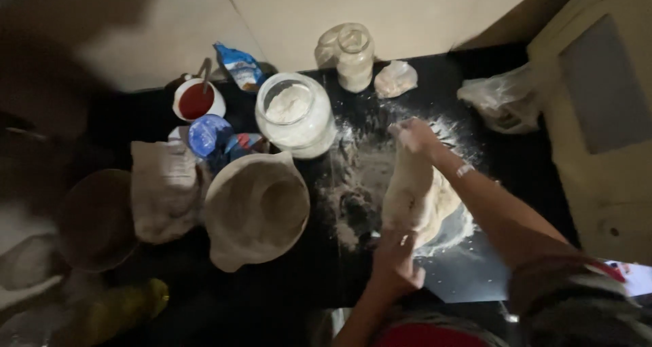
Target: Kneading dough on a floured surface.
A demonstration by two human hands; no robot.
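A long pale piece of dough (414,197) is stretched over the floured black counter (516,150). My right hand (413,135) grips its far end and my left hand (395,265) grips its near end. The dough hangs lifted between the two hands above a patch of loose flour (353,184).
A big pale bowl (255,208) sits left of the dough. Behind it stand a glass jar of flour (295,113), a smaller jar (355,55), a red-filled cup (197,100), a blue lid (209,135) and bags. A cloth (165,191) and a dark bowl (95,218) lie at left.
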